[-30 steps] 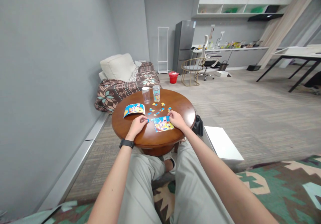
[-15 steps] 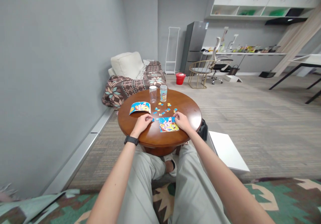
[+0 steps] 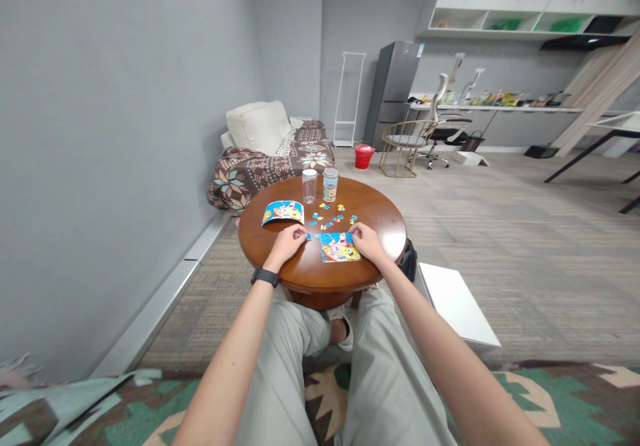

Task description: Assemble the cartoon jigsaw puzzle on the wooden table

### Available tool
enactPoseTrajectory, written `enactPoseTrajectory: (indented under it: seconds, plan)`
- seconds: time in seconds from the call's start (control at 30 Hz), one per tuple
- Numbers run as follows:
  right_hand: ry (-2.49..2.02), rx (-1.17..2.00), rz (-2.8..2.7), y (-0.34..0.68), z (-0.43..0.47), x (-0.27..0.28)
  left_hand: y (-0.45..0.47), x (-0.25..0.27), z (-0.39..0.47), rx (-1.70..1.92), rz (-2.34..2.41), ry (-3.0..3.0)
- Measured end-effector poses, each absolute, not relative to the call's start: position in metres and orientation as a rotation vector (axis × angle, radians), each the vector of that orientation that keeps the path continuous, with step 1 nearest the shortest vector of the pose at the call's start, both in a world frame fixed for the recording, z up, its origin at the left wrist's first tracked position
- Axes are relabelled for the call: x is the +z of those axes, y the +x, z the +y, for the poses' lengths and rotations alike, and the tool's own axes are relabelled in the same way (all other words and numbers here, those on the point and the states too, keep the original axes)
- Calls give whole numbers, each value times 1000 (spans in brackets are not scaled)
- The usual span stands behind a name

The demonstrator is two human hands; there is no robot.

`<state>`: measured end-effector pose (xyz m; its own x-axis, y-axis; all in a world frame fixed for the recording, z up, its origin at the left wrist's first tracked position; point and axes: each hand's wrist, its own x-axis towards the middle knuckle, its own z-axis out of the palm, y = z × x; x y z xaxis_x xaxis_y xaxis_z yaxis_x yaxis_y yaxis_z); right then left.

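A partly joined jigsaw puzzle (image 3: 340,249) with a blue, pink and yellow cartoon picture lies flat on the round wooden table (image 3: 320,278). My left hand (image 3: 290,243) is closed at the left end of a short blue strip of pieces (image 3: 313,237) that reaches out from the puzzle's upper left. At the upper right edge, my right hand (image 3: 367,241) rests with its fingertips on the puzzle. Several loose puzzle pieces (image 3: 327,223) are scattered just beyond it. A curled picture sheet (image 3: 283,211) with a similar cartoon stands to the left.
A clear jar (image 3: 309,187) with a white lid and a cartoon-printed jar (image 3: 330,186) stand at the table's far side. A white box (image 3: 457,303) sits on the floor at right. Behind the table is a blanket-covered sofa (image 3: 270,169); a red bucket (image 3: 364,157) stands farther back.
The whole view has shifted slightly, so everything appears a little farther right. Both hands keep their places at the puzzle, with no clear change in the pieces.
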<state>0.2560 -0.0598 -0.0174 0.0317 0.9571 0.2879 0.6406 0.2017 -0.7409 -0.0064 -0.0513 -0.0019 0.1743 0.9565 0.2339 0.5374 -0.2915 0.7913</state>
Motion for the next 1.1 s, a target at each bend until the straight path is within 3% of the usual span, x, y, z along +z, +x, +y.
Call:
enactPoseTrajectory:
  seconds: [1.1]
  plan:
    - [-1529, 527, -1691, 256, -58, -21, -7, -14, -44, 1039, 1420, 1822]
